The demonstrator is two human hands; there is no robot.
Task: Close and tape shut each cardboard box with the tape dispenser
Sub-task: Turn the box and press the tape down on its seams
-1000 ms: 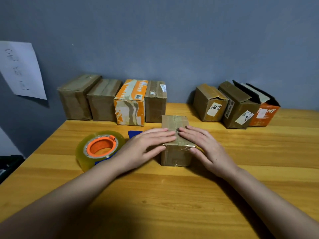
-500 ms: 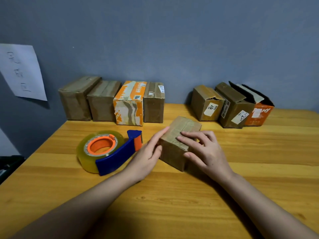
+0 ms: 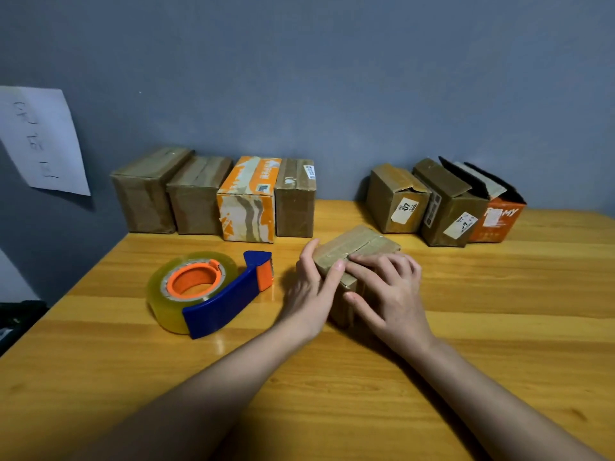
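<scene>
A small brown cardboard box [image 3: 361, 245], taped along its top seam, lies turned at an angle in the middle of the wooden table [image 3: 499, 327]. My left hand [image 3: 312, 291] holds its left near corner, thumb on top and fingers along the side. My right hand [image 3: 387, 291] lies over its near end with fingers spread, thumb against the front face. The blue and orange tape dispenser [image 3: 206, 291] with a clear tape roll lies on the table to the left, apart from both hands.
Several closed boxes [image 3: 199, 194] line the wall at the back left, one orange and white [image 3: 248, 202]. At the back right stand three boxes [image 3: 447, 207] with flaps up or loose. A paper sheet [image 3: 40, 141] hangs on the left wall.
The box has been swung from straight to angled, its far end now pointing right. My left hand moved from the top to the left corner; my right hand shifted onto the near end.
</scene>
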